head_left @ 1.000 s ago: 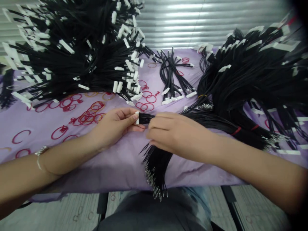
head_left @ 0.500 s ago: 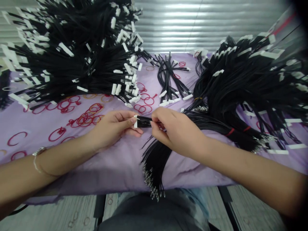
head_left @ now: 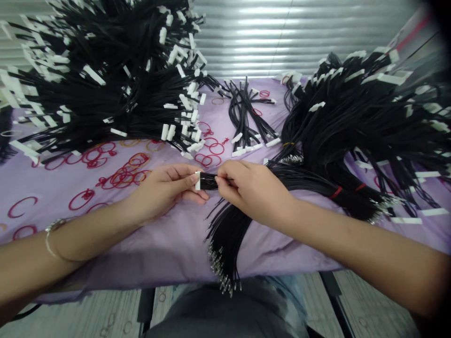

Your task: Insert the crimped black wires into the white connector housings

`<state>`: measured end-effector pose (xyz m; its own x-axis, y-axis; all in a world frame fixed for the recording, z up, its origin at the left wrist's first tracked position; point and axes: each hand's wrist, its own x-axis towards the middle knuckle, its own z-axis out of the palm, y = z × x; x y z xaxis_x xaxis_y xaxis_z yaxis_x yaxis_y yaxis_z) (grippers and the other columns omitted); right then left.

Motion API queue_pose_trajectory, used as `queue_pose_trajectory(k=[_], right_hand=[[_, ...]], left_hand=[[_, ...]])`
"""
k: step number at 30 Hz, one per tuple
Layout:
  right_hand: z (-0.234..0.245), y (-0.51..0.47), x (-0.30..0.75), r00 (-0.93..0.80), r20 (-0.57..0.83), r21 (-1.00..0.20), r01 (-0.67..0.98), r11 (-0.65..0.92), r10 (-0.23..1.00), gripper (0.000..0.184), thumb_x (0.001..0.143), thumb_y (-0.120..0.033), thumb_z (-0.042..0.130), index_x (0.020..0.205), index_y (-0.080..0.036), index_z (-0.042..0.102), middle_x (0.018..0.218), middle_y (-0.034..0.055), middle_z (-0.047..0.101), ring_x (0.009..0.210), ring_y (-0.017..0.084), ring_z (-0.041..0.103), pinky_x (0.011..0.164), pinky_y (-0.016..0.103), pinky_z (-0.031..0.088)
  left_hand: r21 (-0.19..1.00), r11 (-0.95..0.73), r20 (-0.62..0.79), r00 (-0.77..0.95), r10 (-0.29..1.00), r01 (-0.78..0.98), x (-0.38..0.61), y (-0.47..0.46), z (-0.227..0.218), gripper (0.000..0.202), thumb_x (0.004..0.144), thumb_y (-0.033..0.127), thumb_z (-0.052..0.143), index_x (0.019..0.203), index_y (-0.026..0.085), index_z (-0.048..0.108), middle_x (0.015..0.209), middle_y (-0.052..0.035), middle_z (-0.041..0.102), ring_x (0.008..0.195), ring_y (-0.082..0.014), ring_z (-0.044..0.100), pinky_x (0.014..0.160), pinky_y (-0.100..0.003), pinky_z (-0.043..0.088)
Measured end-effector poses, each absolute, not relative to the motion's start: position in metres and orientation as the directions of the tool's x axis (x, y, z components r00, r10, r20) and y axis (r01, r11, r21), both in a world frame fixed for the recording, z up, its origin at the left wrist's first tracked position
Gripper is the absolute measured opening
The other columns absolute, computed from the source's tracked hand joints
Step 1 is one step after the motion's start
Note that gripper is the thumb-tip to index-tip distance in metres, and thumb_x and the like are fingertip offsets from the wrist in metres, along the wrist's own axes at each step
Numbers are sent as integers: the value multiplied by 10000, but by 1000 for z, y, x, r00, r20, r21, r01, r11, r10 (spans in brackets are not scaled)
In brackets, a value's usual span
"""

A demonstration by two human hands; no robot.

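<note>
- Hands, two: left hand (head_left: 158,193) pinches one white plastic connector (head_left: 198,180)
- right hand (head_left: 252,195) pinches its black wire bundle (head_left: 208,181) tightly
- three piles of black wires (head_left: 105,98) on lilac cloth (head_left: 141,244)

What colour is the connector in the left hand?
The connector is white; head view shows it best.

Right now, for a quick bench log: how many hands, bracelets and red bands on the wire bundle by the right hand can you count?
Hands: 2 (left hand, right hand)
Bracelets: 1 (bracelet)
Red bands: 2 (red bands on the wire bundle)
Total: 5
</note>
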<state>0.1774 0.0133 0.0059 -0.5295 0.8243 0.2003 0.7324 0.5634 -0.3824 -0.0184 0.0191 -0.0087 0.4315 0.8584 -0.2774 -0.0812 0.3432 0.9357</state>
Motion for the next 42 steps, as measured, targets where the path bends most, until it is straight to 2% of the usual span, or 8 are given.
queue_pose_trajectory(k=[20,25,27,29,32,37,39,42], right_hand=[[-7,17,170,-569,269,-290,722,628,777,230,925,-234,437,915,-95,620,829,90,660,737,201,603,642,305,435],[30,33,205,-556,502,-208,666,717,662,284,942,-225,407,902,-77,646,946,127,627,904,196,577,835,322,471],[45,45,229,-586,422,-141,711,689,691,251,900,-148,430,982,-91,661,1053,135,615,985,207,570,906,346,450],[52,56,250,-677,139,-54,724,688,723,362,812,-80,496,1135,-155,641,1202,129,578,1108,255,534,976,417,396],[52,67,269,-689,-122,-10,720,693,714,300,775,-127,586,1056,-185,675,1243,133,572,1166,312,510,1001,489,335],[68,70,276,-700,-157,-64,712,700,697,184,892,-319,522,930,-178,633,908,51,675,842,170,620,788,285,441],[84,68,276,-679,-123,-72,734,676,724,214,908,-356,489,946,-186,612,875,34,673,748,148,611,665,246,428],[109,62,275,-674,-7,-26,738,674,738,235,923,-359,455,954,-191,617,911,35,675,788,153,612,691,252,419]], left_hand=[[939,332,-262,441,859,-89,-19,20,-13,157,792,271,699,842,122,700,744,-31,711,655,-113,679,619,-170,571],[996,84,-79,354,932,2,-17,13,-8,131,842,273,646,890,152,665,741,1,707,661,-95,667,669,-170,560],[998,-32,12,316,949,60,-17,9,-5,144,842,267,644,936,159,660,795,-2,720,738,-113,685,743,-197,560],[990,-103,71,287,955,98,-18,6,-2,170,831,275,652,965,170,661,863,-9,728,818,-136,695,813,-234,554],[981,-133,91,273,958,142,-19,3,0,190,825,299,647,973,180,665,901,-30,731,860,-162,697,863,-285,547],[970,-157,99,285,954,188,-19,2,1,208,832,315,614,982,178,657,913,-52,730,887,-196,692,910,-362,538],[961,-186,124,281,952,205,-19,3,0,215,833,316,603,986,172,650,1045,-70,707,1005,-208,662,978,-374,503],[959,-186,130,255,958,213,-19,6,-5,394,836,315,588,1198,165,544,1310,-103,578,1212,-219,553,1048,-378,454]])
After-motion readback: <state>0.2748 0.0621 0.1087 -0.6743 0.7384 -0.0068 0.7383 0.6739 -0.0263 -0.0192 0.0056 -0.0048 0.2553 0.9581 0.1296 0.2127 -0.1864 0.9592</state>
